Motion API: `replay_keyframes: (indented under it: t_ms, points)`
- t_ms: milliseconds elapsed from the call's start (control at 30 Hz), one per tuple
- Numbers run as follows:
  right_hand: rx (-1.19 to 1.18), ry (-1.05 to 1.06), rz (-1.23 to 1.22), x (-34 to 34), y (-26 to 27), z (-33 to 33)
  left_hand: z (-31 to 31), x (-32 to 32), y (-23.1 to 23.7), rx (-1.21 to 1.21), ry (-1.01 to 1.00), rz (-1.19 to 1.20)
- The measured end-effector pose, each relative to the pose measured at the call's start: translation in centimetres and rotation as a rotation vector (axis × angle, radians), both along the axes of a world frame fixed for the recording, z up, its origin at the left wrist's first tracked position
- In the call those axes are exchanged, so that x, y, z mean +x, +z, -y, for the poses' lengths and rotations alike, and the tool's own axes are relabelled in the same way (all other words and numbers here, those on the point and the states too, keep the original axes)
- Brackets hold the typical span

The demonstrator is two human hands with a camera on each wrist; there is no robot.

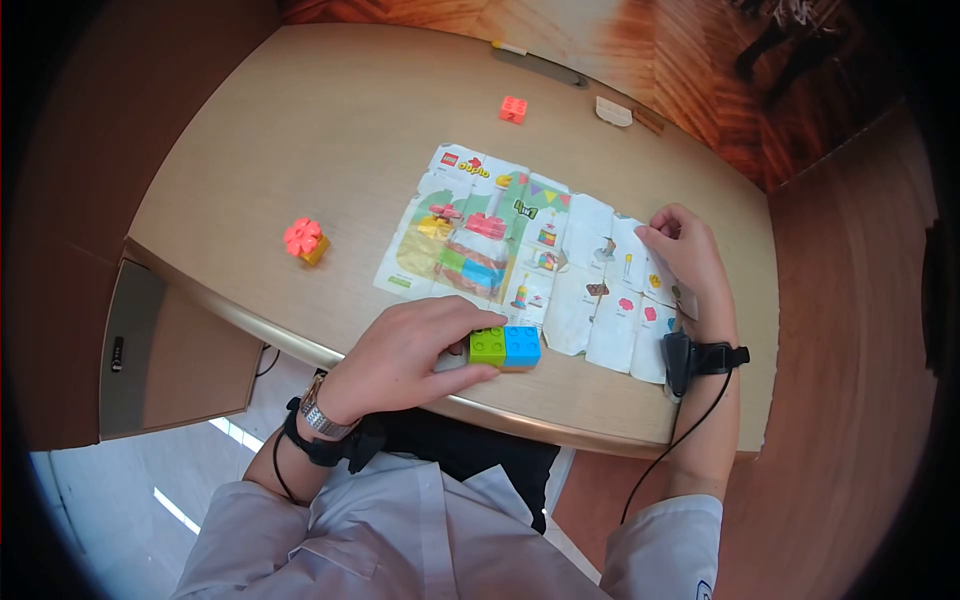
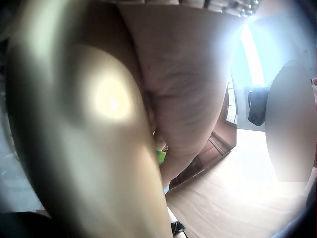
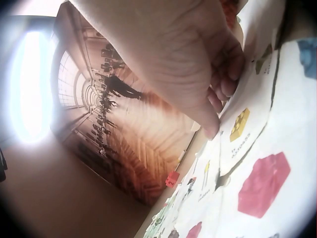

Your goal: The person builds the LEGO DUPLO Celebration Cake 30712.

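Near the table's front edge, my left hand holds a small stack of toy building bricks between thumb and fingers. A green brick and a blue brick sit side by side on top, with a brownish layer showing underneath. In the left wrist view only a sliver of the green brick shows past the hand. My right hand pinches the far edge of the unfolded instruction sheet at its right part. In the right wrist view, its thumb and curled fingers meet the sheet's edge beside a printed yellow brick.
A pink flower piece on a yellow brick stands at the left of the table. Towards the back are a red brick marked 2, a white piece, a brown piece and a yellow-tipped piece.
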State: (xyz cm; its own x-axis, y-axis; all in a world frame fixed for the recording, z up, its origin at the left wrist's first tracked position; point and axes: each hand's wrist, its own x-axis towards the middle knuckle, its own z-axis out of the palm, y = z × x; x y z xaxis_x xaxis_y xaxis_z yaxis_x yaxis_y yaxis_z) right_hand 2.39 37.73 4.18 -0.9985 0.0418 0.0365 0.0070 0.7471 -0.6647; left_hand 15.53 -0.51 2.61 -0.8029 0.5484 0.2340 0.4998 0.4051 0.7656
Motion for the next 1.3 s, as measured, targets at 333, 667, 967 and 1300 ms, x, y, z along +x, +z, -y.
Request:
replay_keyframes:
  t_ms: [333,667,967,1300]
  points:
    - [0.017,0.022,-0.002,-0.2,0.1,-0.1,-0.1,0.1,0.4,-0.005,0.024,0.067]
    - [0.011,0.017,0.002,0.0,0.1,-0.1,0.0,0.1,0.4,-0.006,0.025,0.076]
    - [-0.011,0.02,-0.003,0.3,0.4,0.3,0.0,0.0,0.0,0.009,0.023,0.016]
    - [-0.034,0.044,0.004,-0.7,0.1,-0.3,0.2,-0.1,-0.7,0.034,-0.009,-0.059]
